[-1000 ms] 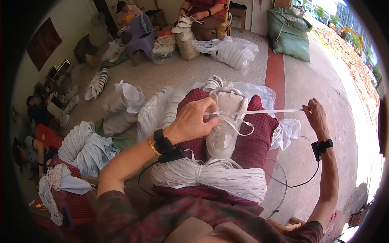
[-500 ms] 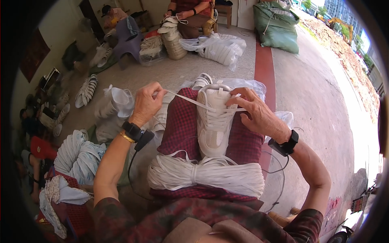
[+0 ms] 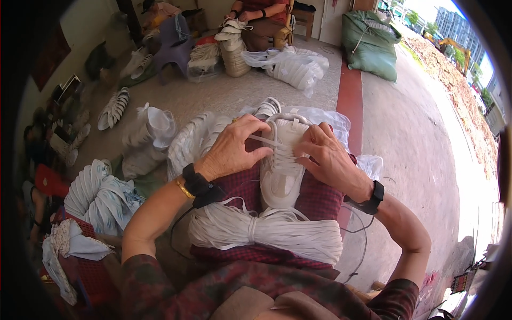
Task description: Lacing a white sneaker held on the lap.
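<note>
— Resting on the lap, across a dark red checked cloth [image 3: 320, 200], one white lace-up sports shoe [image 3: 281, 165] is seen, toe pointing toward the wearer. How are the two hands placed?

— Both are laid on the shoe's upper part. The left hand [image 3: 234, 149] is closed in a pinch on a flat white shoelace [image 3: 265, 140], which is drawn taut across the eyelets. The right hand [image 3: 325, 157] is curled against the other side of the lacing; its fingertips [image 3: 305, 152] are pressed onto the laces, though whether a lace end is gripped there cannot be told.

— What is worn on the wrists?

— One black band is seen on each wrist, two in all, and one gold bangle [image 3: 184, 189] is counted beside the left one. A thin dark cable [image 3: 362, 240] is seen trailing near the right forearm.

— And nearer the body?

— One thick bundle of white laces [image 3: 266, 232], tied at its middle, is laid just below the shoe's toe.

— Anything counted around the lap?

— White shoe uppers in clear plastic bags [image 3: 149, 133] are heaped on the concrete floor [image 3: 405, 133] to the left. One large green sack [image 3: 370, 42] is stood far off, and one seated person [image 3: 264, 18] is partly shown beyond.
</note>
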Tool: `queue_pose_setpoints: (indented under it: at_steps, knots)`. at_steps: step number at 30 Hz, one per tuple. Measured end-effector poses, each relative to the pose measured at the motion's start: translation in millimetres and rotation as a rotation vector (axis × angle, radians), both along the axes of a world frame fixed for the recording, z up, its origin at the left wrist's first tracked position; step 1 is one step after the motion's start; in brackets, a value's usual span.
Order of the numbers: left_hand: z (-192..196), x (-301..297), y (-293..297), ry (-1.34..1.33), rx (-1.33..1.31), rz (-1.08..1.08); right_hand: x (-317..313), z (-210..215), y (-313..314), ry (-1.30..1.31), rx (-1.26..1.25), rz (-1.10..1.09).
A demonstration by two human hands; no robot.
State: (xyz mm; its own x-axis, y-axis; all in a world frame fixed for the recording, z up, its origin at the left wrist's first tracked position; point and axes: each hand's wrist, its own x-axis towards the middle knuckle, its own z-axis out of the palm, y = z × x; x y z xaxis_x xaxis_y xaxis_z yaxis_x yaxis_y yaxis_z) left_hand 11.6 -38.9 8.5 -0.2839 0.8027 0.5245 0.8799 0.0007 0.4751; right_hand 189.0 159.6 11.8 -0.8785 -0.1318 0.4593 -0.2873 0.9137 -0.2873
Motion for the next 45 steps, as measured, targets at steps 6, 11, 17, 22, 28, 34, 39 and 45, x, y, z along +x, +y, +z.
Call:
queue_pose_setpoints:
  at_steps: [6,11,17,22,28,34,39,45]
  knots:
    - [-10,11,10,-0.089,-0.074,0.009,1,13,2,-0.19,-0.126,0.092]
    - [-11,5,11,-0.096,-0.08,0.019,-1,25,-1,-0.275,0.028,0.115]
    - [-17,7,11,-0.065,-0.022,0.037,-4,6,-4,-0.075,0.332,-0.028]
    - [-20,7,10,-0.045,-0.013,0.035,-2,16,-2,-0.212,0.099,0.096]
    - [-20,8,12,-0.05,-0.03,0.044,-8,22,-6,-0.309,-0.018,0.268]
    - [-21,10,9,-0.034,-0.01,0.086,-7,6,-13,0.057,0.138,-0.013]
    - [-17,10,7,-0.104,0.01,-0.017,-6,-3,-14,0.004,0.034,-0.085]
    - [-9,-1,8,-0.178,-0.138,0.062,-1,9,-18,-0.165,-0.18,-0.082]
